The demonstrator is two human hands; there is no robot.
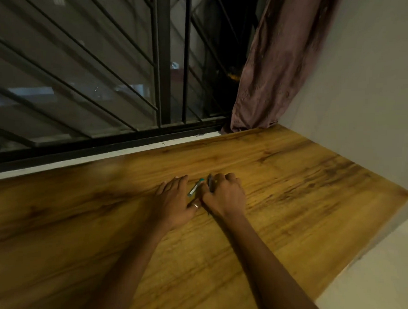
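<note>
Both my hands lie on a wooden tabletop near its middle. My left hand rests palm down with its fingers straight, a ring on the thumb. A small pen-like stick with a teal tip lies on the wood between the two hands, right beside the left hand's index finger. My right hand has its fingers curled round a dark, thin pen-like thing, whose tip pokes out above the knuckles. The picture is blurred, so finer detail is hard to tell.
A window with black metal bars runs along the table's far edge, behind a pale sill. A mauve curtain hangs in the far right corner and touches the tabletop. A pale wall bounds the table's right side.
</note>
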